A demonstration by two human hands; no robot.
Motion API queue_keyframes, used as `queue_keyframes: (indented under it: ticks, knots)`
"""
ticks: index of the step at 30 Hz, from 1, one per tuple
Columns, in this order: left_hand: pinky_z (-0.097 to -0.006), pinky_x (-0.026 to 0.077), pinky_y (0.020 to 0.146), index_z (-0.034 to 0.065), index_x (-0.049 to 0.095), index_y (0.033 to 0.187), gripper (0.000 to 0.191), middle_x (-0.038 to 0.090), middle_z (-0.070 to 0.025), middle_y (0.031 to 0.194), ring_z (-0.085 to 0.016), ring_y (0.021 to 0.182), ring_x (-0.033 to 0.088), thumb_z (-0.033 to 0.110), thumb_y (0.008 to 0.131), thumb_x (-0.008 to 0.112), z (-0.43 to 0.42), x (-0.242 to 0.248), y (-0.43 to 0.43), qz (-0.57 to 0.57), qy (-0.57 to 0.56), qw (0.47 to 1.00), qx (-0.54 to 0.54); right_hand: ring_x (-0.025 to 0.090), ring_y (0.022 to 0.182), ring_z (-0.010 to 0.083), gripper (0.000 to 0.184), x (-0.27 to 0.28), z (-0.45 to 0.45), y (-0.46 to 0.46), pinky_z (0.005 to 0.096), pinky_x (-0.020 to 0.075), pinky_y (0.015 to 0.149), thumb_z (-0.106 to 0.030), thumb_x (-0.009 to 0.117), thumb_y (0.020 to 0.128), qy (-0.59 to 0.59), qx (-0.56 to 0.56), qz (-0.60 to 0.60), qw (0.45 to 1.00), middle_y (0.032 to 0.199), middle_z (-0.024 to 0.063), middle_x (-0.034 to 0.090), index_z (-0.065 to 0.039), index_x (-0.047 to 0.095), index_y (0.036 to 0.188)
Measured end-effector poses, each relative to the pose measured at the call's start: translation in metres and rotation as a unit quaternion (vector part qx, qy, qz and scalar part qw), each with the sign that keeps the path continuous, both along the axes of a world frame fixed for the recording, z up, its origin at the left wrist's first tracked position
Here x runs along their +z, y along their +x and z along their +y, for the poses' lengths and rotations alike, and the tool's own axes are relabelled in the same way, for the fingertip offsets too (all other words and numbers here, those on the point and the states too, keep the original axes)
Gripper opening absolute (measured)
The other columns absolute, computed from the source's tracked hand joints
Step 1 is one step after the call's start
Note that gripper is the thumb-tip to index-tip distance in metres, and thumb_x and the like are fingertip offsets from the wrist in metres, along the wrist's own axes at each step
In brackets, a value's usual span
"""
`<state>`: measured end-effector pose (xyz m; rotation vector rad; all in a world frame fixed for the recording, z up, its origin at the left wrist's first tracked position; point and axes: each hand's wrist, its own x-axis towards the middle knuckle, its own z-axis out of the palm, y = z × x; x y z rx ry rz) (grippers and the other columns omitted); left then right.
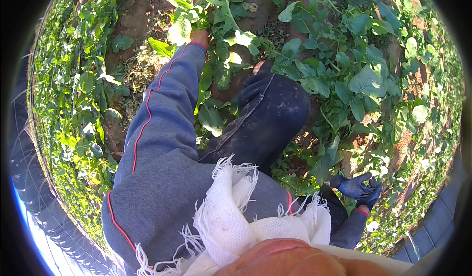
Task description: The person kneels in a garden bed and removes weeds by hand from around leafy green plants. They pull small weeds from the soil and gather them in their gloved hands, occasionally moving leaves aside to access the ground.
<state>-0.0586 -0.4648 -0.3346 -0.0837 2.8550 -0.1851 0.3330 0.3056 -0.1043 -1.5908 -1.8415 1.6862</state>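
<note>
My left hand (200, 38) is bare and reaches down among broad green leaves (180, 28) of a leafy crop at the upper middle. Leaves hide its fingers, so its grip does not show. At the lower right, my right hand (370, 197) wears a dark blue work glove. Against its fingers is a second blue glove (353, 187), with its cuff towards the left; whether that one is empty I cannot tell. My bent knee in dark, soiled trousers (280, 106) is between the arms, close to the plants.
Leafy plants (365, 82) spread over the right side, and another row (86, 82) runs down the left. Brown soil (129, 21) shows between rows. A white fringed scarf (225, 220) hangs below my chin. Dark netting (27, 158) borders the left edge.
</note>
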Motion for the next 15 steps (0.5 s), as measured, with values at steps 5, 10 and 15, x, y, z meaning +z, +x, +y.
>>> queue_keyframes:
  ticks: [5, 10, 15]
  knots:
    - [-0.045, 0.056, 0.071, 0.0081, 0.075, 0.088, 0.016, 0.07, -0.0193, 0.091, -0.034, 0.085, 0.07, 0.015, 0.075, 0.072, -0.04, -0.038, -0.002, 0.018, 0.027, 0.999, 0.028, 0.052, 0.12, 0.0337, 0.073, -0.006, -0.007, -0.001, 0.0466, 0.0441, 0.1, -0.055, 0.046, 0.096, 0.023, 0.018, 0.003, 1.0, 0.136, 0.0216, 0.048, 0.005, 0.043, 0.138]
    - [-0.0459, 0.055, 0.072, -0.0001, 0.072, 0.087, 0.017, 0.069, -0.0229, 0.087, -0.039, 0.085, 0.069, 0.012, 0.076, 0.067, -0.039, -0.025, 0.005, 0.061, 0.151, 0.986, 0.04, 0.052, 0.117, 0.0316, 0.07, 0.001, -0.01, -0.002, 0.0447, 0.0458, 0.097, -0.054, 0.044, 0.097, -0.002, 0.021, 0.0, 1.0, 0.134, 0.0205, 0.049, 0.002, 0.044, 0.138]
    - [-0.0423, 0.053, 0.063, -0.0025, 0.07, 0.077, 0.024, 0.068, -0.0218, 0.076, -0.036, 0.069, 0.067, 0.022, 0.074, 0.068, -0.009, 0.083, 0.025, 0.004, 0.315, 0.939, 0.135, 0.052, 0.116, 0.0296, 0.066, 0.019, -0.032, -0.011, 0.044, 0.046, 0.096, -0.052, 0.042, 0.098, 0.032, 0.011, -0.027, 0.999, 0.134, 0.0195, 0.05, 0.001, 0.045, 0.137]
